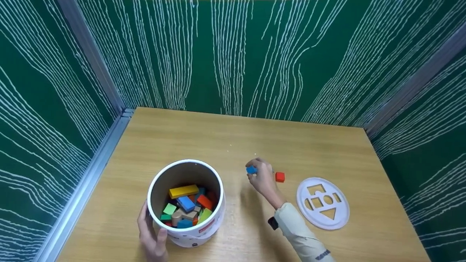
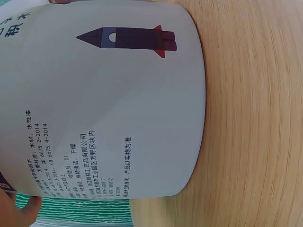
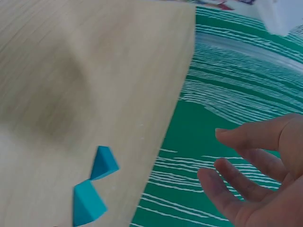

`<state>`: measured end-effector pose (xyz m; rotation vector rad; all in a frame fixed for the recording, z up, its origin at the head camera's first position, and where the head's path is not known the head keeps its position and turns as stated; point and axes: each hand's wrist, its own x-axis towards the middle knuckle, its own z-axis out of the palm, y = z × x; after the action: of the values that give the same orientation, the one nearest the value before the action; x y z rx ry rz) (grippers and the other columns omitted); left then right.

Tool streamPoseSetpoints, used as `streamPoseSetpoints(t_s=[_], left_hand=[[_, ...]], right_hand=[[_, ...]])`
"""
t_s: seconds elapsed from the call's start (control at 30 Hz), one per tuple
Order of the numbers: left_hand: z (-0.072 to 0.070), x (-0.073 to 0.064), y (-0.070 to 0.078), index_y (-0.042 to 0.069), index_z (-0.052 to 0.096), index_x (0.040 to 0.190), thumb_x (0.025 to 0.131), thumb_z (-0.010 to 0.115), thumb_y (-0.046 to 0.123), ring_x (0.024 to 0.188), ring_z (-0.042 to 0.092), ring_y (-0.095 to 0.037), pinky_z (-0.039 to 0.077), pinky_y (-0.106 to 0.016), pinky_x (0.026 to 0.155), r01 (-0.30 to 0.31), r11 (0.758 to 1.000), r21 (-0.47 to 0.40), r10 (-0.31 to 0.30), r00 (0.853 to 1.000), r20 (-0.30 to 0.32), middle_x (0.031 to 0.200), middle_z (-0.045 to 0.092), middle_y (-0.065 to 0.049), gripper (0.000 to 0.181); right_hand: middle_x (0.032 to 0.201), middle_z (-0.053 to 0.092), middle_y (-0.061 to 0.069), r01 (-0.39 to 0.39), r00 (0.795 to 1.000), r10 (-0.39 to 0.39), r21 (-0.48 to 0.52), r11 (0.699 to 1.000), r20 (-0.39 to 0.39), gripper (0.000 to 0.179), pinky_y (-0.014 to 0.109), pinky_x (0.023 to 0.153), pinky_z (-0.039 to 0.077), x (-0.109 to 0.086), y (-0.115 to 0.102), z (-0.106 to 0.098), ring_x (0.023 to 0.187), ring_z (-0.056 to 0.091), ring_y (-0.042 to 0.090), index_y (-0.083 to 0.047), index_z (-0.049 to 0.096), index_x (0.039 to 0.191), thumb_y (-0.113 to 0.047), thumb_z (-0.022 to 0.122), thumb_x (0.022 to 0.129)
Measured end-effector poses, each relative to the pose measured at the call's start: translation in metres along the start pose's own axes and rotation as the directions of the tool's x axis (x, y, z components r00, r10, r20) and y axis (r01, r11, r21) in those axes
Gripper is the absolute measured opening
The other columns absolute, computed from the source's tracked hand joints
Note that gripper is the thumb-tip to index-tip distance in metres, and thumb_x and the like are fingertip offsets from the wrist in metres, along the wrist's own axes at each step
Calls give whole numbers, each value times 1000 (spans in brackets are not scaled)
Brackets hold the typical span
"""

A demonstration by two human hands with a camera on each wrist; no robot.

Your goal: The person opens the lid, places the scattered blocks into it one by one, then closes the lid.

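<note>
A white bucket (image 1: pixel 185 238) full of coloured wooden blocks (image 1: pixel 184 191) stands left of centre. My left hand (image 1: pixel 151 236) holds its near left side, with fingers and thumb spread around the outer wall. In the left wrist view the printed wall of the bucket (image 2: pixel 156 104) fills most of the picture. My right hand (image 1: pixel 263 178) hovers over the table, fingers parted and loosely bent. Two blue triangular blocks (image 3: pixel 87 203) lie close together on the tabletop, apart from the fingers in the right wrist view. Just right of that hand sits a red block (image 1: pixel 280 177).
A white lid (image 1: pixel 341 218) with shaped cut-outs lies flat to the right of my right forearm. Green walls (image 1: pixel 204 54) with white wavy lines enclose the wooden table (image 1: pixel 174 134) at the back and both sides.
</note>
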<state>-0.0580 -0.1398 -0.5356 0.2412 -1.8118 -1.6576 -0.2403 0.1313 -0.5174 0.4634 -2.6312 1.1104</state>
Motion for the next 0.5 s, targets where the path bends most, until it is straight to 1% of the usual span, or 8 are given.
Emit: streamPoseSetpoints(t_s=[0.13,0.2,0.3,0.37,0.5], left_hand=[[1,0,1,3,34,144,85,50,7,132,34,-18,25,-26,110,-21,999,-38,22,1000,9,145,36,-15,61],[1,1,1,2,33,143,84,49,6,132,34,-18,24,-26,110,-21,999,-49,22,1000,14,145,36,-15,62],[1,1,2,4,32,144,86,49,7,131,34,-14,24,-23,109,5,1000,-11,-5,1000,12,145,35,-14,60],[1,1,2,4,32,144,86,49,7,131,34,-12,24,-23,109,18,1000,-1,-18,1000,7,145,35,-14,60],[1,1,2,4,33,144,87,49,8,130,35,-12,25,-23,109,21,1000,13,-21,1000,-3,145,36,-15,59]], right_hand=[[91,64,14,-8,1000,7,-20,1000,-9,23,42,67,57,1,11,5,82,64,35,2,69,86,16,69,67],[92,64,15,-4,1000,4,-28,1000,-8,23,44,69,56,2,16,8,84,63,37,3,69,86,17,67,67],[95,64,17,-15,1000,16,-33,999,11,24,47,74,55,3,23,12,88,62,39,4,68,88,17,67,68],[97,64,18,-21,999,22,-34,999,30,25,48,77,55,5,27,15,91,62,40,4,68,90,17,66,69],[106,63,19,-58,996,61,-33,998,72,28,48,81,54,7,34,21,98,61,39,3,68,95,17,66,70]])
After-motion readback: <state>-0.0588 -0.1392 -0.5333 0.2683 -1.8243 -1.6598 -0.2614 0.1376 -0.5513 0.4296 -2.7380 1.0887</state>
